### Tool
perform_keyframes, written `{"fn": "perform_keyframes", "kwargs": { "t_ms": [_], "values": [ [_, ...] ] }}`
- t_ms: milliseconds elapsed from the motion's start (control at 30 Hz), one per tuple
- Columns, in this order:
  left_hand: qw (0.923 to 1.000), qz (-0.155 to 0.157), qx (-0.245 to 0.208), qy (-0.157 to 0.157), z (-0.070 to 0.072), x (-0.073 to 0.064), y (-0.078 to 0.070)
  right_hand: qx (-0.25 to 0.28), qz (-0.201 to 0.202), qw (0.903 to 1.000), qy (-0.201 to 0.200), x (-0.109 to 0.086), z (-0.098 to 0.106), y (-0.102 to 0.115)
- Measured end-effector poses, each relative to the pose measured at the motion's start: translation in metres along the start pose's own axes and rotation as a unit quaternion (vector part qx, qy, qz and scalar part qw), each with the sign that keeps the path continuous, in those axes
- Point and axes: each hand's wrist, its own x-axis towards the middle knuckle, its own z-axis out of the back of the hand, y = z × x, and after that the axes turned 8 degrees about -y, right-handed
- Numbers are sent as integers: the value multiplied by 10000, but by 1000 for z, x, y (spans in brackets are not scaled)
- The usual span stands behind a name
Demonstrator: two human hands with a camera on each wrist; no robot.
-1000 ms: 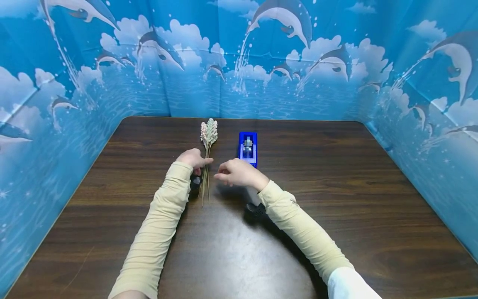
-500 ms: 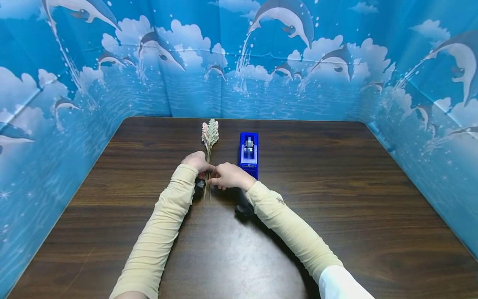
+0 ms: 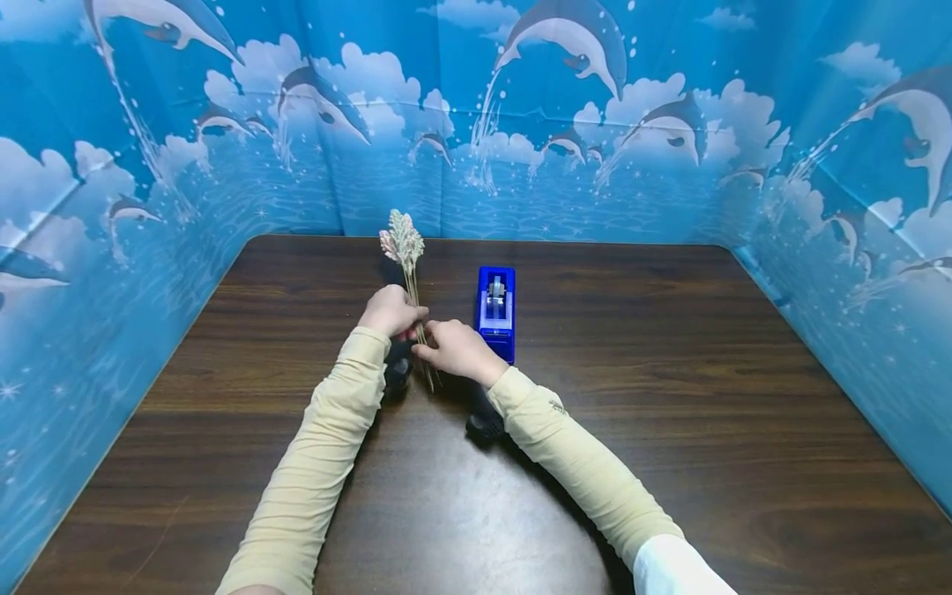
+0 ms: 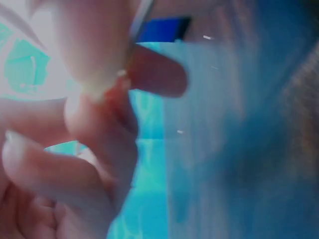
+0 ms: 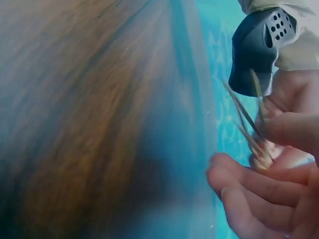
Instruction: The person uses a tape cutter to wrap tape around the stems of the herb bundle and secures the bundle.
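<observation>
My left hand [image 3: 390, 312] pinches a small bunch of artificial flower stems [image 3: 411, 285] with pale pink and cream heads [image 3: 402, 240]. The bunch is lifted and tilted, heads to the upper left, stem ends to the lower right. In the left wrist view, the thumb and fingers [image 4: 99, 109] close on a thin stem [image 4: 142, 22]. My right hand [image 3: 457, 351] is at the lower stems; in the right wrist view its thumb and fingers [image 5: 259, 191] stand apart around them, with loose stem ends [image 5: 244, 112] showing. Whether its thumb touches a stem is unclear.
A blue tape dispenser [image 3: 496, 310] stands just behind the right hand on the dark wooden table [image 3: 669, 397]. Black wrist devices [image 3: 485, 423] hang under both wrists. A blue dolphin-print curtain [image 3: 476, 182] surrounds the table's back and sides.
My right hand has come left to the stems. My left hand has lifted the bunch and tilted it, the heads moving up and left, the stem ends swinging right.
</observation>
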Motion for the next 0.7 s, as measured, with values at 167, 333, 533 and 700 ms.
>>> {"fn": "perform_keyframes", "kwargs": {
  "t_ms": [167, 333, 533, 700],
  "values": [
    [9904, -192, -1142, -761, 11, -4, -6, 404, -132, 9966, -704, -1, 5, 5],
    [9629, -488, -2302, -1317, 18, -6, -16, 1024, -194, 9876, -1172, -2, 19, 6],
    [9131, -668, -3818, -1266, 22, -11, -27, 974, 107, 9825, -1584, -3, 47, -1],
    [8963, -653, -4240, -1123, 26, -16, -34, 1141, 344, 9829, -1404, -5, 66, -11]
  ]
}}
